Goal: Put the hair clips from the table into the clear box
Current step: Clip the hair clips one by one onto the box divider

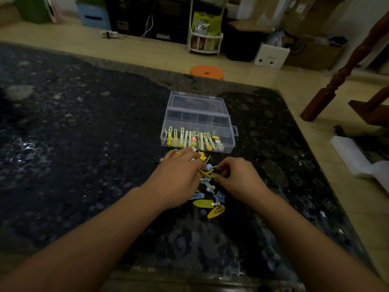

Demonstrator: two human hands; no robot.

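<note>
Dark table, both hands in clip pile, clear box open behind

The clear box sits open on the dark table, its lid tipped back on the far side, thin dividers splitting the inside into compartments. The front compartment holds a row of pale yellow-green clips lying side by side, lengthwise front to back, several with small charms at their near ends. The rear compartments look bare. Just in front of the box, loose clips lie in a heap: a yellow sun shape, a blue star, a light blue snap clip and two yellow snap clips nearest the camera.
</note>
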